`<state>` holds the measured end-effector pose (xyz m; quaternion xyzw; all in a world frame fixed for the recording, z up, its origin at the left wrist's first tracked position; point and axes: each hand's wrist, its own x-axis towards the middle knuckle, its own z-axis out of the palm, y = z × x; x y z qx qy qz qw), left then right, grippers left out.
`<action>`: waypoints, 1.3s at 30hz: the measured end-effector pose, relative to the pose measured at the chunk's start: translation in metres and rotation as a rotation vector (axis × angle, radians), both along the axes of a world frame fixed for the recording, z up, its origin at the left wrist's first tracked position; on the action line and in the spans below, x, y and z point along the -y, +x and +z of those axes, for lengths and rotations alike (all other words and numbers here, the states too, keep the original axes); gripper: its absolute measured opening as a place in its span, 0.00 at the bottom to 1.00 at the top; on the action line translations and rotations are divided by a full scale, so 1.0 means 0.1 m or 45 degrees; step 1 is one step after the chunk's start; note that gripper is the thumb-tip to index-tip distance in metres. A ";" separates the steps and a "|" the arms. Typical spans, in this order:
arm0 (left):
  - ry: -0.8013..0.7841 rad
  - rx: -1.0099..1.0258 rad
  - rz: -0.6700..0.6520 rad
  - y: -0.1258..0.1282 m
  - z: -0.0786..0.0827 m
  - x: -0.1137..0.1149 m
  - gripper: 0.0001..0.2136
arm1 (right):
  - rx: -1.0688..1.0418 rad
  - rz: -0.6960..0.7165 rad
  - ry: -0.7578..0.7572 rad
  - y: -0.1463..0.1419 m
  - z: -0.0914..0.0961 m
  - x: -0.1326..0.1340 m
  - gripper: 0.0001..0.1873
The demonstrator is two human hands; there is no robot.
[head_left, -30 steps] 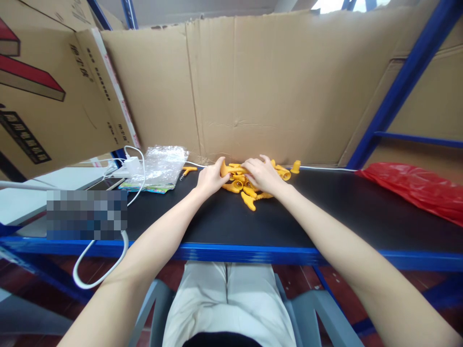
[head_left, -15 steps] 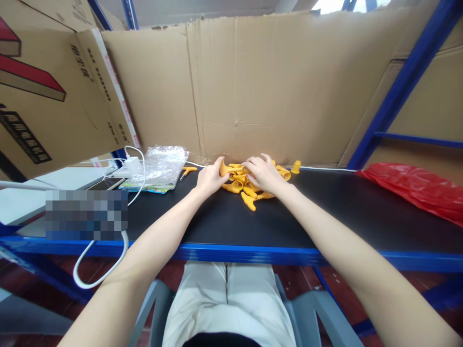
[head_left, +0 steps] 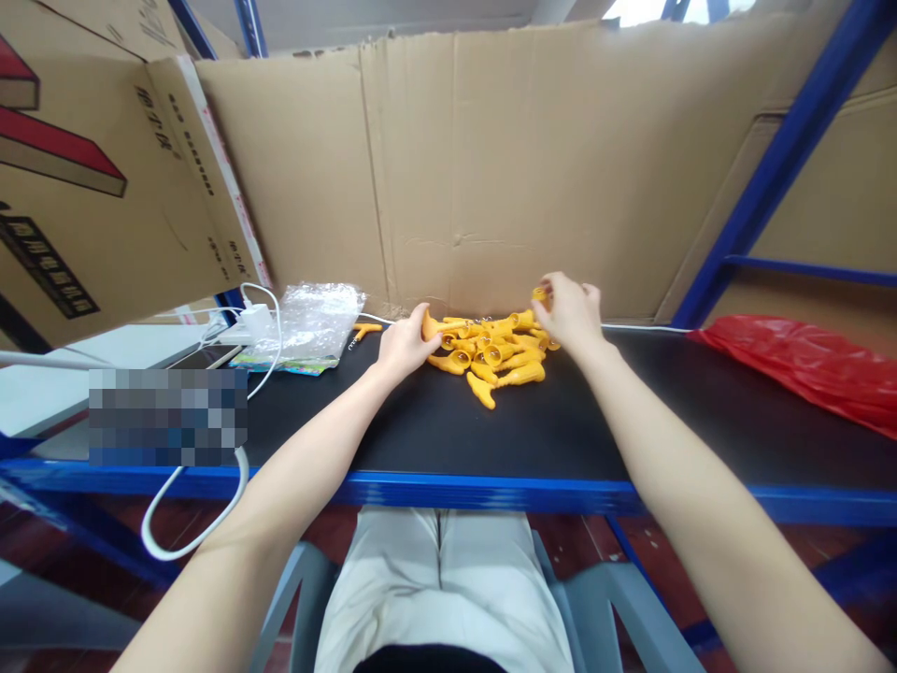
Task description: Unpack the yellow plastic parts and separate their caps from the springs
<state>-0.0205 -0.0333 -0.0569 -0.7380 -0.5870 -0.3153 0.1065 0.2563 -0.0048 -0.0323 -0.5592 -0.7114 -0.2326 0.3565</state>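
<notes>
A heap of yellow plastic pieces (head_left: 494,353) lies on the black tabletop, some with round hollow ends, others shaped like curved handles. At the heap's left side, my left hand (head_left: 405,344) is closed on a curved yellow piece (head_left: 428,324), gripped between thumb and fingers. My right hand (head_left: 571,313) is raised at the heap's back right, its fingertips pinching a small yellow cup-like piece (head_left: 539,294). Its palm side is partly hidden. Apart from the heap, a yellow handle with a metal spring (head_left: 366,329) rests to the left of my left hand.
Clear plastic bags (head_left: 308,322) lie at the left, beside a white charger with cables (head_left: 258,321) and a phone (head_left: 203,357). A red plastic bag (head_left: 799,369) sits at the right. Cardboard (head_left: 525,168) stands along the back. The table's blue edge (head_left: 483,493) runs in front.
My right hand has moved right and up from the middle of the heap and now holds a small yellow piece, uncovering the pieces below. My left hand has barely moved.
</notes>
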 end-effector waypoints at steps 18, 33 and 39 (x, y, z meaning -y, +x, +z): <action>-0.022 0.025 0.016 0.00 -0.01 0.00 0.28 | -0.335 -0.641 -0.344 0.81 -0.50 -0.23 0.12; -0.012 0.031 0.010 0.00 -0.02 0.00 0.28 | -0.387 -0.643 -0.694 0.84 -0.55 -0.28 0.26; -0.017 0.032 0.019 0.00 -0.02 0.00 0.28 | -0.435 -0.728 -0.720 0.89 -0.62 -0.29 0.33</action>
